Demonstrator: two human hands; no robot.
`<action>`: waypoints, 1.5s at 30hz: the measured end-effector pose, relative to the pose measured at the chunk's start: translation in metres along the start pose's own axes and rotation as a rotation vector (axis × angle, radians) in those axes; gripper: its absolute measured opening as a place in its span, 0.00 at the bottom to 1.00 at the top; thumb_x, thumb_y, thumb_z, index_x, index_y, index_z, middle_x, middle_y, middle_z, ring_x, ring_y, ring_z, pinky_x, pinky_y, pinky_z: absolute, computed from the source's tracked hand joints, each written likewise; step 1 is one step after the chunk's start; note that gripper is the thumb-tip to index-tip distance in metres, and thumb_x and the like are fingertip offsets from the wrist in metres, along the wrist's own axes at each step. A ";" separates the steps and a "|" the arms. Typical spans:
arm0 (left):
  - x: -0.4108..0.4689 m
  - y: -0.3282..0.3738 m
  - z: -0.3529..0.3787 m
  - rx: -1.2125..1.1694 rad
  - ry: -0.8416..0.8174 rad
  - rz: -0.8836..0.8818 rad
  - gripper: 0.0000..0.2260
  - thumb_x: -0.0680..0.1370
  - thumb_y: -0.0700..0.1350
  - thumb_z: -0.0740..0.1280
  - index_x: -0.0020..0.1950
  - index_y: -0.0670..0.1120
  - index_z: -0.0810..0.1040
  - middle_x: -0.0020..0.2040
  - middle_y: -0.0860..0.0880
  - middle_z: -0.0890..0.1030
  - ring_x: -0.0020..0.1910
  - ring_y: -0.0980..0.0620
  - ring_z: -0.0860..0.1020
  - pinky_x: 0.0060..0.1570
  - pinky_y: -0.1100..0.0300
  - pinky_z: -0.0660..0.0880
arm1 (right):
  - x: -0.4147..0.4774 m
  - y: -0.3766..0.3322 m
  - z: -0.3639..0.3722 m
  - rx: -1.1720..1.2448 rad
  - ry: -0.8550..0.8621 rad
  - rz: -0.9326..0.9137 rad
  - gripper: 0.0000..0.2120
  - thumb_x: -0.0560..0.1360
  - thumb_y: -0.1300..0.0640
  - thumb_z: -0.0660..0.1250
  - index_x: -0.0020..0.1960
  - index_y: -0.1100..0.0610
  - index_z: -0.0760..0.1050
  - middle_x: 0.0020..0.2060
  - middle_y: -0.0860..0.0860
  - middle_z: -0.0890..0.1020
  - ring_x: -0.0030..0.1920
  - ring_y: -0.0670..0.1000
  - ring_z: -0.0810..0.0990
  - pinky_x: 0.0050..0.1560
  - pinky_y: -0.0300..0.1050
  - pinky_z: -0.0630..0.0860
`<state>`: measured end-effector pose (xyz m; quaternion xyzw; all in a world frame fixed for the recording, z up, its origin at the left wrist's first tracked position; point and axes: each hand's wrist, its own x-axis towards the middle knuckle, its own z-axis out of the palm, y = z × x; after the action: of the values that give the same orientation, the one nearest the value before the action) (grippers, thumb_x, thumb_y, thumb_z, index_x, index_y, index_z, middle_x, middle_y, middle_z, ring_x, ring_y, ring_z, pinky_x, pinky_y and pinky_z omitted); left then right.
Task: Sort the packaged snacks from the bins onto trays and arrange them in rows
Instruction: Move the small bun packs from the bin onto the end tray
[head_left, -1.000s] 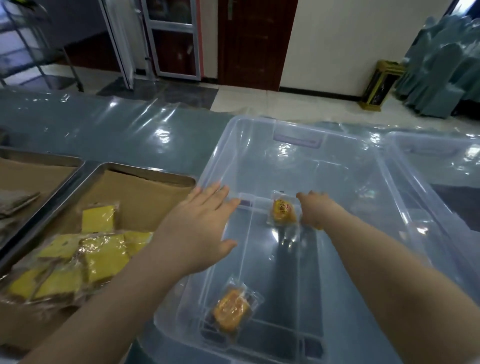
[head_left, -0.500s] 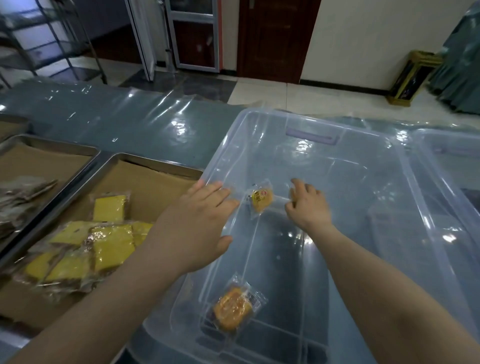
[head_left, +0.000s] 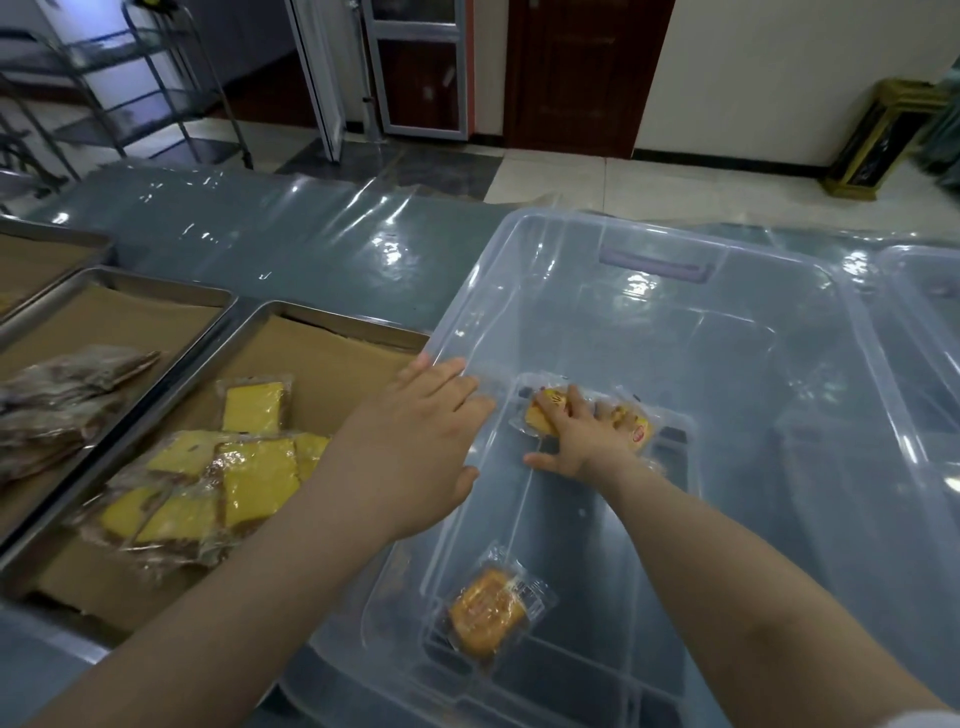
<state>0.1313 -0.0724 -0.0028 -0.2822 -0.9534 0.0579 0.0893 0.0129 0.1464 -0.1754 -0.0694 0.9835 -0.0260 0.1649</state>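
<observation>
A clear plastic bin (head_left: 857, 322) stands in front of me. My right hand (head_left: 582, 436) is inside it, low on the bin floor, fingers laid over an orange snack packet (head_left: 537, 418). A second orange packet (head_left: 641, 434) sticks out from under its palm. A third orange packet (head_left: 485, 613) lies alone near the bin's front wall. My left hand (head_left: 421, 441) rests flat on the bin's left rim, fingers apart and holding nothing. To the left, a metal tray (head_left: 249, 322) lined with brown paper holds several wrapped yellow cake slices (head_left: 254, 483) in a loose heap.
A second lined tray (head_left: 104, 322) further left holds brown wrapped snacks (head_left: 57, 395), and a third tray (head_left: 31, 260) shows at the far left edge. Another clear bin (head_left: 924, 291) stands to the right. Plastic sheeting covers the table. Metal racks and doors stand beyond.
My right hand moved left along the bin floor onto the orange packet it was beside, and a second packet now shows under it. My left hand stayed on the bin rim.
</observation>
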 end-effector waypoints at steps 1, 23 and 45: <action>0.000 0.000 0.000 0.010 -0.007 -0.002 0.26 0.74 0.57 0.66 0.68 0.48 0.70 0.69 0.48 0.70 0.72 0.48 0.62 0.68 0.56 0.42 | -0.004 -0.002 0.002 -0.011 0.027 0.028 0.39 0.71 0.30 0.60 0.75 0.38 0.46 0.77 0.54 0.50 0.72 0.69 0.55 0.67 0.72 0.50; -0.021 0.011 -0.006 0.108 -0.186 -0.104 0.26 0.77 0.58 0.58 0.72 0.48 0.63 0.75 0.44 0.60 0.75 0.47 0.49 0.72 0.50 0.39 | -0.054 0.037 -0.100 0.073 0.109 0.012 0.16 0.78 0.53 0.62 0.65 0.49 0.75 0.61 0.55 0.71 0.58 0.61 0.75 0.58 0.51 0.72; 0.000 0.115 0.092 0.083 -0.942 0.356 0.40 0.75 0.43 0.68 0.77 0.47 0.43 0.76 0.37 0.46 0.65 0.32 0.65 0.59 0.40 0.67 | -0.135 0.020 -0.109 -0.216 -0.060 -0.095 0.14 0.80 0.50 0.60 0.64 0.51 0.74 0.59 0.55 0.72 0.57 0.59 0.75 0.45 0.46 0.68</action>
<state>0.1731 0.0180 -0.1112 -0.3799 -0.8242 0.2311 -0.3506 0.1014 0.1889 -0.0306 -0.1342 0.9708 0.0743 0.1846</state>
